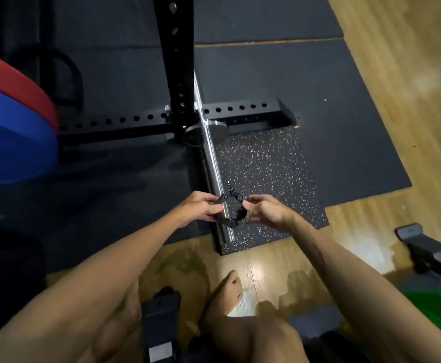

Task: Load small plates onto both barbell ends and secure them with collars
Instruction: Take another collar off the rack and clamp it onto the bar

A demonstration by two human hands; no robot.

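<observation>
Around the near end of the barbell sleeve [212, 163], a black clamp collar [232, 209] is held between both hands, its ring encircling or just lined up with the chrome shaft; which of the two cannot be told from this angle. The sleeve's long axis runs from the rack upright [177, 74] down toward the person, ending just past the collar over the speckled mat [266, 163]. The left hand [199, 206] pinches the collar's left side with curled fingers, and the right hand [265, 209] grips its right side likewise; both are closed on it, equally near. No plate shows on this sleeve, only the shoulder flange [215, 128] well up the shaft. Any slide has to follow that axis, away from the body toward the flange. Red and blue plates [12, 132] sit far left.
</observation>
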